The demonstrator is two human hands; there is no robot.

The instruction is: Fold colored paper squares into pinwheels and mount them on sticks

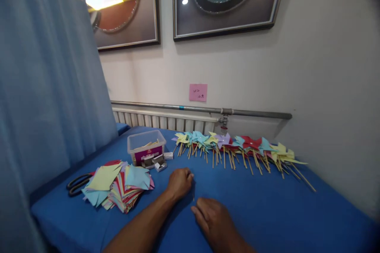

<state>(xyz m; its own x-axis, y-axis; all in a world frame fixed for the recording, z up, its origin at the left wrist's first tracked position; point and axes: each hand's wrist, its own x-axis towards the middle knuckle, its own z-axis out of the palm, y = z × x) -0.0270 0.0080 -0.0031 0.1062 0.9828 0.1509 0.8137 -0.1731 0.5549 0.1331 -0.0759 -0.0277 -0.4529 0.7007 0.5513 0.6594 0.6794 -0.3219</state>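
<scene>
My left hand (179, 183) is closed over the middle of the blue table, its fingers curled together. Just below it and to the right, my right hand (211, 215) is also closed, with thumb and fingers pressed together. A thin, pale sliver (194, 197) shows in the gap between the hands; it is too small to name. What either hand holds is hidden. Paper pinwheels (222, 140) on wooden sticks lie in a long row beyond my hands. To the left is a pile of cut coloured paper squares (127, 185).
A clear plastic tub (147, 140) with wooden sticks stands behind the paper, small boxes (157, 160) in front of it. Black-handled scissors (77, 185) lie partly under the paper. A blue curtain (53, 67) hangs at the left; a radiator (166, 120) and pipe line the wall.
</scene>
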